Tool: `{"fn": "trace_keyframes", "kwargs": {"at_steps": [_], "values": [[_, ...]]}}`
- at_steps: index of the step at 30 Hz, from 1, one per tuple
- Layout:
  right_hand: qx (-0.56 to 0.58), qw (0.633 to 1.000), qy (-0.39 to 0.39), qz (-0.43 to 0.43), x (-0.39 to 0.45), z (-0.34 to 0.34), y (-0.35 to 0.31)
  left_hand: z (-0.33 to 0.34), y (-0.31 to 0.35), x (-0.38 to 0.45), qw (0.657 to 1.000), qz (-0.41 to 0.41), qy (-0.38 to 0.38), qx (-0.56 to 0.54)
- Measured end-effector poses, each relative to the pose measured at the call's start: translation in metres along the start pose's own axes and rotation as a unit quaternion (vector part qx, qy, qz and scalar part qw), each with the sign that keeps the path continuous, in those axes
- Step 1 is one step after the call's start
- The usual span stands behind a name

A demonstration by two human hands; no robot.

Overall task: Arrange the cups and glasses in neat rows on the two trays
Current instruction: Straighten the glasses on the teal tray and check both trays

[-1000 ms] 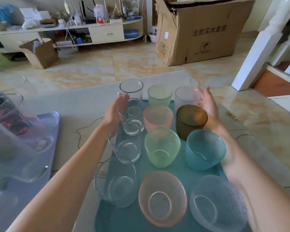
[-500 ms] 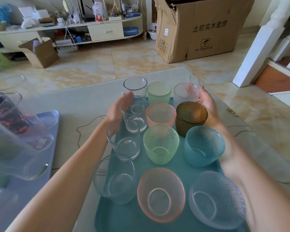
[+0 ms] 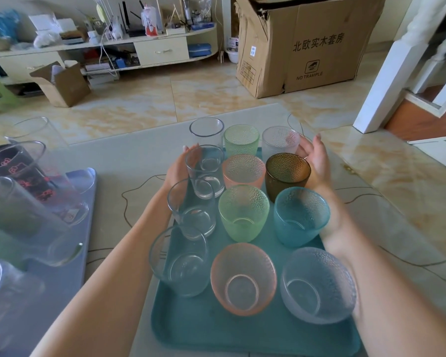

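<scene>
Twelve cups in three rows on the teal tray, centre frame.
Both hands flank the far rows, fingers relaxed: left hand beside a clear glass, right hand beside the brown cup. Blue tray with glasses lies lower left; cardboard box upper right.

Twelve glasses crowd the teal tray, rims nearly touching; open table lies between it and the grey tray
</scene>
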State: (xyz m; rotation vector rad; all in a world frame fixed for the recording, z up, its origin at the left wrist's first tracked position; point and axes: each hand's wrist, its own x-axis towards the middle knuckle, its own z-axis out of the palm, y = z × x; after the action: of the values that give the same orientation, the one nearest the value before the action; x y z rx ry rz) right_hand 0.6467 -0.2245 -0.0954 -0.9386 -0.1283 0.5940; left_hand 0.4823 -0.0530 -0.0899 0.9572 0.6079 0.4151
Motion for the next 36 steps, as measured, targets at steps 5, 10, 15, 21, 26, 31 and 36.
{"fn": "trace_keyframes", "kwargs": {"at_steps": [5, 10, 15, 21, 26, 31, 36], "values": [[0.004, 1.000, 0.012, -0.006, -0.003, 0.000, 0.002, -0.001, 0.000, -0.001, 0.999, 0.018, 0.026, 0.041], [0.014, 1.000, 0.024, -0.012, -0.004, 0.001, 0.004, -0.003, -0.001, -0.002, 0.996, 0.029, 0.029, 0.075], [0.032, 0.999, 0.033, -0.018, -0.004, 0.001, 0.005, -0.002, -0.001, -0.002, 0.999, -0.001, 0.014, 0.031], [0.044, 0.998, 0.046, -0.016, -0.003, 0.002, 0.006, 0.000, -0.002, -0.004, 1.000, -0.013, -0.006, -0.008], [0.033, 0.998, 0.047, -0.015, -0.004, 0.001, 0.006, -0.004, -0.002, -0.003, 0.998, -0.026, -0.043, -0.033], [0.002, 0.999, 0.029, -0.018, -0.007, -0.003, 0.006, -0.017, -0.002, 0.003, 0.998, 0.025, -0.002, -0.050], [-0.031, 0.999, 0.023, -0.020, -0.019, -0.010, 0.005, -0.029, -0.006, -0.009, 0.997, 0.069, 0.036, 0.015]]}}
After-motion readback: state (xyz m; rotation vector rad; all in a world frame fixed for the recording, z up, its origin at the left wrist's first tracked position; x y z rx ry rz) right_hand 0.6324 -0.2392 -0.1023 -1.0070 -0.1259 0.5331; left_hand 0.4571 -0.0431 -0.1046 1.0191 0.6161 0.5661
